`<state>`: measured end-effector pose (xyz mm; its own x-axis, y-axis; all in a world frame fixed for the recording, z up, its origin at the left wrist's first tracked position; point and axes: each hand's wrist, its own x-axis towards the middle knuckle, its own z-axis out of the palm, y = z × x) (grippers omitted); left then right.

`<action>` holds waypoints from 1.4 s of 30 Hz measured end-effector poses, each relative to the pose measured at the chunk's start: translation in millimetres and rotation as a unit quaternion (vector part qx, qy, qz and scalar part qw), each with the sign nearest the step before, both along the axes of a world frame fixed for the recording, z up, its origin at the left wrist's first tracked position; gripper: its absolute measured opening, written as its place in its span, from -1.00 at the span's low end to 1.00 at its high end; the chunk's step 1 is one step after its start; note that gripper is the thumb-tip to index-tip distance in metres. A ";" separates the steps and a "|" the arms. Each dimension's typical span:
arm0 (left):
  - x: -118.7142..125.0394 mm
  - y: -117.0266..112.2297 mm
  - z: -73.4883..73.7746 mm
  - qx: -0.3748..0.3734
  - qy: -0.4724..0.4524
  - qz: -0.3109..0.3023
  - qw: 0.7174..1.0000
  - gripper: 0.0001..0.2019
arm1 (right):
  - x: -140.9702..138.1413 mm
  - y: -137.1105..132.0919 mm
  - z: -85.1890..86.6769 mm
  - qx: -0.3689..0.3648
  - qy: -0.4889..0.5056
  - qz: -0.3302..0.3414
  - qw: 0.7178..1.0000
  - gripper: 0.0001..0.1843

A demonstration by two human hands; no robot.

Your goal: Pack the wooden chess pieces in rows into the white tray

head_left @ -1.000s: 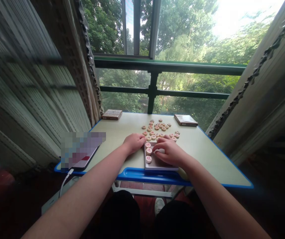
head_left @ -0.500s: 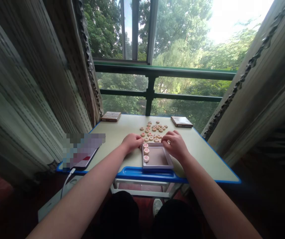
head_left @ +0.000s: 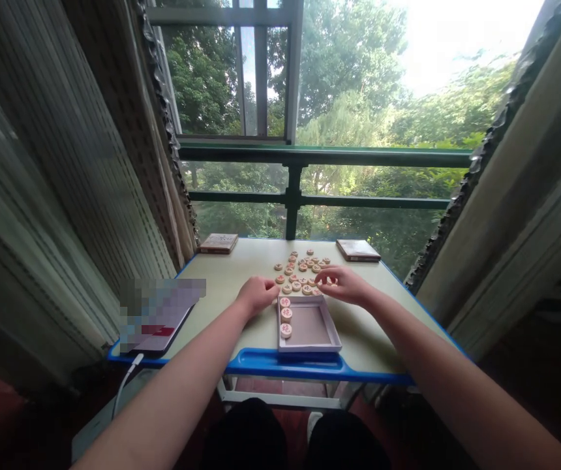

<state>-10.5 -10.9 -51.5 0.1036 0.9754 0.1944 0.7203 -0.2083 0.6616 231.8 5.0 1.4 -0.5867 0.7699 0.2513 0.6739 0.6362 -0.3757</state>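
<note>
We sit at a pale table (head_left: 241,326) with a blue rim, set against a window. Our right hand (head_left: 346,285) lies palm down just beyond the far right corner of the shallow grey tray (head_left: 310,346). Its fingers (head_left: 326,279) are bent, with the tips down among the nearest of the loose chess pieces (head_left: 303,266). A round piece or two shows right at the fingertips; whether the fingers pinch one we cannot tell. The other loose pieces lie scattered just beyond and to the left of that hand, toward the middle of the table's far half.

Our left hand (head_left: 257,294) rests on the tabletop just beside the tray's far left corner, curled loosely with the knuckles up. Whether anything sits inside it we cannot tell. The nearest loose pieces lie just beyond its knuckles.

The tray sits between our two forearms, near the table's front edge. Three pieces (head_left: 286,315) lie inside it in a row along its left wall, red marks up.

Further off, a flat box (head_left: 218,243) lies at the far left corner and a second flat box (head_left: 357,249) at the far right. A phone (head_left: 163,323) lies at the near left edge, with a white cable (head_left: 122,391) hanging from it.
</note>
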 end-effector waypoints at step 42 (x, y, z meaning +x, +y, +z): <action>18.7 31.6 13.9 0.179 -0.005 0.045 0.983 -0.68 | 26.6 21.6 -22.9 0.053 -0.004 -0.079 0.995 -0.79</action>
